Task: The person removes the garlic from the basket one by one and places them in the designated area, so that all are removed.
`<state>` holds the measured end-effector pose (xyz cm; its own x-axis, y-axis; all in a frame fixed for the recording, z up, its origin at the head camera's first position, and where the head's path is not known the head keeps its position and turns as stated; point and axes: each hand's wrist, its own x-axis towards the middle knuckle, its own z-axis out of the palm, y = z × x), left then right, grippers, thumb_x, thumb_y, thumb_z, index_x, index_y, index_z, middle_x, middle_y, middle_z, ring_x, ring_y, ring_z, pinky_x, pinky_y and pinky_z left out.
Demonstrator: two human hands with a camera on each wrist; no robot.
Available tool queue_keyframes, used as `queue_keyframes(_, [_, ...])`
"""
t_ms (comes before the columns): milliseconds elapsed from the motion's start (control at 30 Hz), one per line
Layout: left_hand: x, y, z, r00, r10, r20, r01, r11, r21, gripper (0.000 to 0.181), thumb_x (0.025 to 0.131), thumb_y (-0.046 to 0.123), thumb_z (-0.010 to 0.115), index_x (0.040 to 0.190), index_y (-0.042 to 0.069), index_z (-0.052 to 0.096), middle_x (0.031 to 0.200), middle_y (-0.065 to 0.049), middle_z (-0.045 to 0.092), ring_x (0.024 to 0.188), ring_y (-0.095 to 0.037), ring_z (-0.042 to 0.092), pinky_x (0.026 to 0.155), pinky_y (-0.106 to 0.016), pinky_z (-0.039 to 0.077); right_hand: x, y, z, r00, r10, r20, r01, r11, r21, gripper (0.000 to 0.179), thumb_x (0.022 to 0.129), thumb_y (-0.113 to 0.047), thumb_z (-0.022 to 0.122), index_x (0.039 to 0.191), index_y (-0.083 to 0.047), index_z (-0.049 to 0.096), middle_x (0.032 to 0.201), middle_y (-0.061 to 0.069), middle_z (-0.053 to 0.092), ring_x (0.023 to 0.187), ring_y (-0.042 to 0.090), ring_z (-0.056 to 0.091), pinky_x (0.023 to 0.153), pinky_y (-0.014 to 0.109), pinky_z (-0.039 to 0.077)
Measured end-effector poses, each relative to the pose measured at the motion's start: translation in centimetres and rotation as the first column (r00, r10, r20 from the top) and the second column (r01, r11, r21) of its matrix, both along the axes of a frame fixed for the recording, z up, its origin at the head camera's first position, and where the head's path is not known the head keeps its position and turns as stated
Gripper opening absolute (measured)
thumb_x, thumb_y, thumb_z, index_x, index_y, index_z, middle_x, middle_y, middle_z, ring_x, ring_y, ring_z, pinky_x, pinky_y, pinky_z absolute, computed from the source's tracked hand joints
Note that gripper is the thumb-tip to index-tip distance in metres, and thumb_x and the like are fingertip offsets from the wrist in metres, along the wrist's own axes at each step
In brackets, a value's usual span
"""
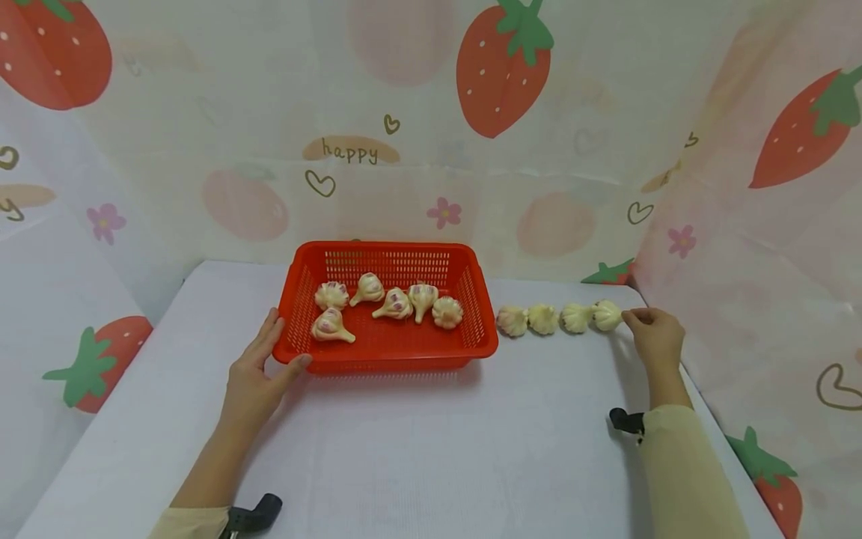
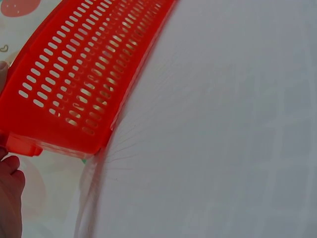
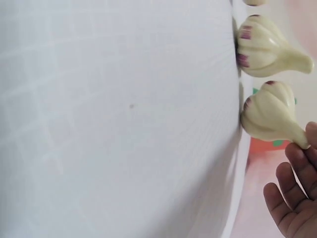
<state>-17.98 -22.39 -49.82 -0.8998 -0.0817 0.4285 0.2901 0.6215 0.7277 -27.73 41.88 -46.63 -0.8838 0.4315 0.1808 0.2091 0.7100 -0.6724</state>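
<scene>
- Head view shows my right hand (image 1: 656,335) at the far right end of a row of four garlic bulbs (image 1: 558,318) laid out on the desk (image 1: 431,449), just right of the red basket (image 1: 471,352).
- Its fingers (image 1: 636,316) are curled and touching the end bulb (image 1: 607,315); from the right wrist view the fingertips (image 3: 292,198) meet that bulb's stem (image 3: 297,139), though I cannot tell whether they pinch it or only touch it.
- The neighbouring bulb (image 3: 265,47) sits just beside the end one, stem pointing the same way.
- My left hand (image 1: 259,370) rests against the basket's near left corner, thumb on the front rim and fingers straight along the side wall, so the fingers are apart and relaxed, steadying rather than gripping.
- The left wrist view gives me only the slotted wall (image 2: 89,74) and a sliver of thumb at the frame edge.
- Six more bulbs (image 1: 387,307) lie loose inside the basket, scattered, some showing purple streaks.
- My reading of progress: four bulbs are out in a line and six are in the basket, so the sorting looks somewhat under halfway if bulbs are coming out, or past halfway if they are going in. The pictures alone do not settle which.
- Around the desk hangs a strawberry-print cloth (image 1: 505,67).
</scene>
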Motion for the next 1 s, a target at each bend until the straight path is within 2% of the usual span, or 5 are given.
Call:
queue_keyframes(200, [-0.03, 0.04, 0.12, 1.0, 0.001, 0.002, -0.001, 1.0, 0.0, 0.083, 0.088, 0.03, 0.082, 0.159, 0.019, 0.039, 0.166, 0.003, 0.034, 0.153, -0.023, 0.034, 0.105, -0.003, 0.027, 0.06, 0.24, -0.31, 1.0, 0.003, 0.027, -0.003, 1.0, 0.015, 0.043, 0.1, -0.038, 0.065, 0.121, -0.001, 0.072, 0.117, 0.019, 0.073, 0.104, 0.029, 0.062, 0.078, 0.031, 0.045])
queue_keyframes(400, [0.02, 0.05, -0.02, 1.0, -0.001, 0.003, 0.001, 1.0, 0.009, 0.084, 0.088, 0.03, 0.083, 0.159, 0.019, 0.039, 0.166, 0.0, 0.034, 0.153, -0.021, 0.033, 0.106, -0.002, 0.026, 0.39, 0.37, -0.2, 0.999, 0.018, 0.029, -0.019, 0.999, 0.036, 0.044, 0.101, -0.039, 0.064, 0.122, -0.002, 0.072, 0.115, 0.02, 0.073, 0.105, 0.031, 0.063, 0.078, 0.033, 0.048])
queue_keyframes(667, [0.03, 0.06, 0.23, 1.0, -0.002, 0.007, 0.002, 1.0, 0.004, 0.084, 0.089, 0.028, 0.082, 0.159, 0.02, 0.038, 0.166, 0.003, 0.033, 0.153, -0.023, 0.033, 0.104, -0.001, 0.026, 0.39, 0.07, 0.24, 0.999, 0.034, -0.006, -0.034, 0.997, 0.065, 0.043, 0.1, -0.038, 0.065, 0.12, 0.0, 0.073, 0.111, 0.021, 0.074, 0.101, 0.032, 0.064, 0.079, 0.033, 0.047])
queue_keyframes(1000, [-0.1, -0.05, -0.13, 1.0, -0.006, -0.008, 0.006, 1.0, 0.008, 0.084, 0.088, 0.027, 0.083, 0.159, 0.02, 0.038, 0.166, 0.001, 0.034, 0.153, -0.022, 0.033, 0.104, 0.0, 0.025, -0.15, -0.44, 0.19, 0.998, 0.059, -0.03, -0.056, 0.995, 0.088, 0.042, 0.1, -0.038, 0.065, 0.117, -0.001, 0.074, 0.108, 0.02, 0.075, 0.095, 0.031, 0.065, 0.074, 0.031, 0.048])
